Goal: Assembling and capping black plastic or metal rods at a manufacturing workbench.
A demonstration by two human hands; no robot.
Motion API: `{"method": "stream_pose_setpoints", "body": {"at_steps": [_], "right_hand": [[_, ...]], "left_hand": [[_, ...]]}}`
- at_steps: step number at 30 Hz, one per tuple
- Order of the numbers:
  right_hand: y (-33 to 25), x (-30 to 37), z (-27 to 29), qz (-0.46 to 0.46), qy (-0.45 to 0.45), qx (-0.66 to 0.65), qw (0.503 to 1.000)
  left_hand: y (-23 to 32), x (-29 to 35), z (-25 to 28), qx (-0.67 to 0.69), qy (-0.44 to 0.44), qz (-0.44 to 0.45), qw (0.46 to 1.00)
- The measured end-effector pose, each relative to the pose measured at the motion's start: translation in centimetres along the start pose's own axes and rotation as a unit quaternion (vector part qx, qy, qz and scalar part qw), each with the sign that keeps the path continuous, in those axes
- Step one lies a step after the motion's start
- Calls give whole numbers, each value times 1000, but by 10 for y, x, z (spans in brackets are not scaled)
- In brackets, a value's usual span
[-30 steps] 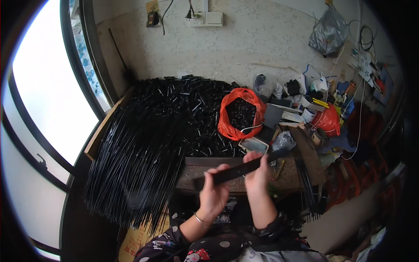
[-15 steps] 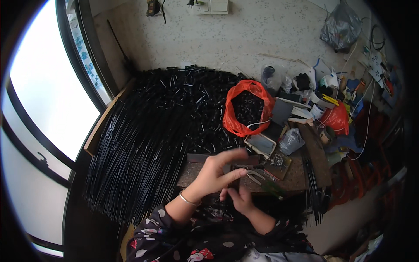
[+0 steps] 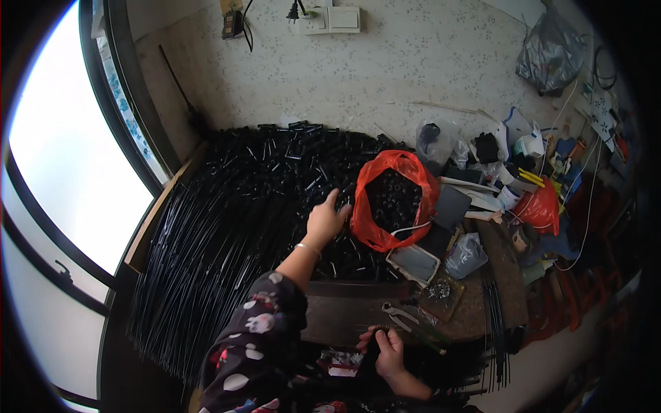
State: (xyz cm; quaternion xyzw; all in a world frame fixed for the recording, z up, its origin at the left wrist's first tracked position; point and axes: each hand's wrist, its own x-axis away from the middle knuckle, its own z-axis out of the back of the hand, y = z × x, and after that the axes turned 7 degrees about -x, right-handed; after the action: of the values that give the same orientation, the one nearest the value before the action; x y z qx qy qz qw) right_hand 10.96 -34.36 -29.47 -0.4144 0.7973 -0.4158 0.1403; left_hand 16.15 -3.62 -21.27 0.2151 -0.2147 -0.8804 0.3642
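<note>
My left hand (image 3: 326, 219), with a bangle at the wrist, reaches out over a heap of small black plastic parts (image 3: 275, 155). Its index finger and thumb are spread apart, and nothing shows between them. Close to the table's front edge, my right hand (image 3: 390, 352) is closed, thumb on top and fingers curled. Whatever it may hold is too dark and small to make out. A pair of pliers (image 3: 403, 316) lies on the table just beyond the right hand. Long thin black rods (image 3: 200, 275) lie in a thick bundle left of my left arm.
Right of my left hand stands an open red plastic bag (image 3: 365, 230) of small black pieces. Beside it are a shallow tray (image 3: 412, 264), small metal bits (image 3: 439, 292) and a clear bag (image 3: 467, 256). Clutter crowds the right; a wooden board (image 3: 162, 213) edges the left.
My left hand has moved forward, away from my right hand, to the black parts. The right hand has dropped slightly closer to me and curled. The view has tilted a little.
</note>
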Motion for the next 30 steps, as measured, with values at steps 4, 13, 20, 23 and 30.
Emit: {"method": "stream_pose_setpoints", "body": {"at_steps": [4,13,20,23,30], "right_hand": [[2,-8,4,-2,31,7,999],[5,-12,-5,14,37,38,998],[7,12,-31,24,9,92,995],[8,15,-29,7,17,54,998],[10,27,-12,86,43,35,995]], "left_hand": [[-26,-47,-20,-145,1,60,988],[-47,20,22,95,-109,-262,954],[-63,84,1,-321,-85,-386,861],[-53,90,-1,-298,1,-364,883],[-39,215,-13,2,-73,-130,989]]}}
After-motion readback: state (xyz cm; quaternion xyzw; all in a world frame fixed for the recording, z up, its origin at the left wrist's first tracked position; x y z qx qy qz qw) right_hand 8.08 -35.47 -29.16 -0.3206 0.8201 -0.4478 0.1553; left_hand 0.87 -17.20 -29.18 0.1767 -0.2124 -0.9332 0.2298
